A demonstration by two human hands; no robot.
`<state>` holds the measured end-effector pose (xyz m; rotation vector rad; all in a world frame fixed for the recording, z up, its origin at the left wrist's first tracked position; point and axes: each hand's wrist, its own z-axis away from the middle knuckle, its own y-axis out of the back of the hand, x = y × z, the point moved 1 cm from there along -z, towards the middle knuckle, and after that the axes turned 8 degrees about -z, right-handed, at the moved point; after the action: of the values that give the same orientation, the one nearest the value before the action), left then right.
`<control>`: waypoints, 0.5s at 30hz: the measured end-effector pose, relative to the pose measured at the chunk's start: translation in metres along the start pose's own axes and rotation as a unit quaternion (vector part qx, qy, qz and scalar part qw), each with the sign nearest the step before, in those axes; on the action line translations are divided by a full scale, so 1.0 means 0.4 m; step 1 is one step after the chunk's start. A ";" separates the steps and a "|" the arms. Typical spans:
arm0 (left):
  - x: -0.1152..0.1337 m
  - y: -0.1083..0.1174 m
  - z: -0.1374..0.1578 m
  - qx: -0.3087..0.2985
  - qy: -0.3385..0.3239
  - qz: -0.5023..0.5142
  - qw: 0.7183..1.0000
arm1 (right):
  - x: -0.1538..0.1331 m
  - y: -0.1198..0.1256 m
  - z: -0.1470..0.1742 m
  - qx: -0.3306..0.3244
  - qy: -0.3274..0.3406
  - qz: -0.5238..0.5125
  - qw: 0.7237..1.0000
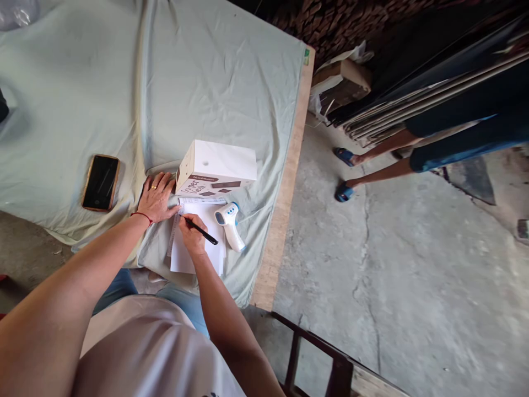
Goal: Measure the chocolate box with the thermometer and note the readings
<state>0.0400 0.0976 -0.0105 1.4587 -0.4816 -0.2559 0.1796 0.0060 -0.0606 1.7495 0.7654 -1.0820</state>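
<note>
One slim pen (202, 231) in right hand (192, 236), white paper (182, 260), wrinkled cloth (219, 82)

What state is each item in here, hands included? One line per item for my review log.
Left hand: palm down, fingers spread
Right hand: closed around the pen
Pen: held at a slant
Paper: lying flat, partly covered by the right hand
Thermometer: lying down at the paper's right edge
Box: no open flap visible
Phone: face up, screen dark
Cloth: spread out, wrinkled
Sandals: worn
</note>
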 end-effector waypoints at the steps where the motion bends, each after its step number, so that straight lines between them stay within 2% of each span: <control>1: 0.000 0.000 0.000 0.000 0.000 0.000 1.000 | 0.000 0.000 0.000 0.001 0.002 -0.001 1.000; 15: -0.001 -0.001 0.000 0.004 0.000 0.002 1.000 | 0.006 -0.001 0.002 0.008 -0.013 -0.003 1.000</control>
<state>0.0396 0.0978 -0.0110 1.4659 -0.4863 -0.2499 0.1801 0.0055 -0.0633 1.7440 0.7491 -1.1155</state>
